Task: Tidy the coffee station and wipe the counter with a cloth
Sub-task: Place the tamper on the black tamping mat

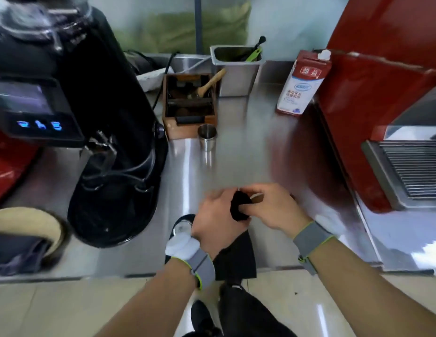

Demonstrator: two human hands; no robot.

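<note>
Both hands, left hand (213, 220) and right hand (273, 206), each grip pinching the soft black cloth (240, 206) above the near table (236, 166) edge, likely bunching it to wipe. Largest to smallest: glossy black grinder (109, 142), wooden knock box (189, 105), milk carton (303, 83), steel cup (207, 137).

Black, red and steel-grey

Black cloth (238, 206), black grinder (109, 132), red machine (372, 105), red-and-white carton (302, 86), silvery worktop (238, 161), brown wooden box (190, 103).
</note>
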